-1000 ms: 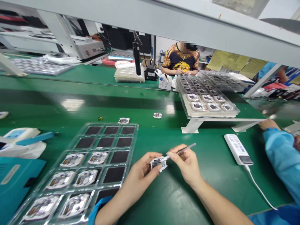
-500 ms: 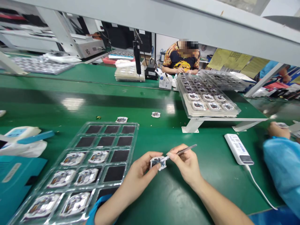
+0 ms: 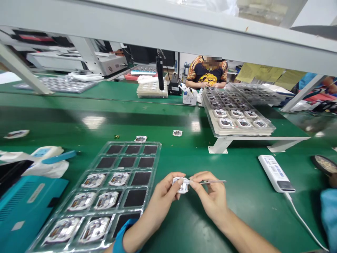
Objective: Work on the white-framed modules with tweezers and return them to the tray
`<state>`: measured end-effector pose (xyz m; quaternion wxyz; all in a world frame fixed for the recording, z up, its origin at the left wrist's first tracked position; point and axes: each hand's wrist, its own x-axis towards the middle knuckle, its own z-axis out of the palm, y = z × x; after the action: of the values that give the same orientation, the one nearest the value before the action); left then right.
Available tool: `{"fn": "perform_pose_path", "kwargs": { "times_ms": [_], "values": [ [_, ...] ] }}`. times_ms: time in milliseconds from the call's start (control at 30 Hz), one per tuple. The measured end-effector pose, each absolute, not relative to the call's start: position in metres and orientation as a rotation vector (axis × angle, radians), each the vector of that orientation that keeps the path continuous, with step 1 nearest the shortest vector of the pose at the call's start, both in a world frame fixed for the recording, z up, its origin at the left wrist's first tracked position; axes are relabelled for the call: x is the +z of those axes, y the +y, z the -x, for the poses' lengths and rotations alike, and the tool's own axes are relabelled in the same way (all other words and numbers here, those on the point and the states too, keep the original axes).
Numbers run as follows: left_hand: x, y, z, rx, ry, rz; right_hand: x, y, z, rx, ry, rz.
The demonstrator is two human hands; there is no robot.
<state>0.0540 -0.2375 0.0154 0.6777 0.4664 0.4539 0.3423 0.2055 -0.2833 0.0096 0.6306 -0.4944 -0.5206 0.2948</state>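
Observation:
My left hand [image 3: 163,196] pinches a small white circuit module [image 3: 181,184] above the green bench. My right hand [image 3: 210,196] is closed on thin metal tweezers [image 3: 213,181] whose tip meets the module's right edge. Just left of my hands lies a clear plastic tray [image 3: 155,154]. Its near pockets hold several modules and its far pockets show only black foam.
A raised stack of filled trays [image 3: 237,119] stands on a white bracket at the right. A white power bank [image 3: 276,168] with a cable lies beside it. Two loose modules [image 3: 177,133] lie on the bench. A teal device [image 3: 26,200] sits left. A person sits opposite [image 3: 207,70]; a blue sleeve [image 3: 329,218] is at right.
The view shifted, so everything sits slightly right and lower. My hands brought the module and tweezers closer together, the tweezers now lying more level. The co-worker's arm at right pulled back toward the edge.

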Motion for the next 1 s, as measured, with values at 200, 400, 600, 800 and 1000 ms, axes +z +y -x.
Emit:
{"fn": "perform_pose_path", "kwargs": {
  "times_ms": [200,400,600,800,1000],
  "values": [
    [0.009,-0.237,-0.05,0.771,0.935,-0.937,0.011,-0.279,-0.209,0.693,-1.131,1.1],
    [0.002,-0.241,-0.049,0.764,0.885,-0.972,0.012,-0.277,-0.208,0.766,-1.189,1.136],
    [0.0,-0.24,-0.049,0.727,0.89,-1.0,0.01,-0.274,-0.209,0.923,-1.061,1.182],
    [0.017,-0.242,-0.049,0.732,0.892,-1.073,0.007,-0.276,-0.209,0.844,-1.043,1.206],
    [0.024,-0.243,-0.051,0.727,0.91,-1.16,0.005,-0.276,-0.209,0.854,-1.021,1.231]
  ]
}}
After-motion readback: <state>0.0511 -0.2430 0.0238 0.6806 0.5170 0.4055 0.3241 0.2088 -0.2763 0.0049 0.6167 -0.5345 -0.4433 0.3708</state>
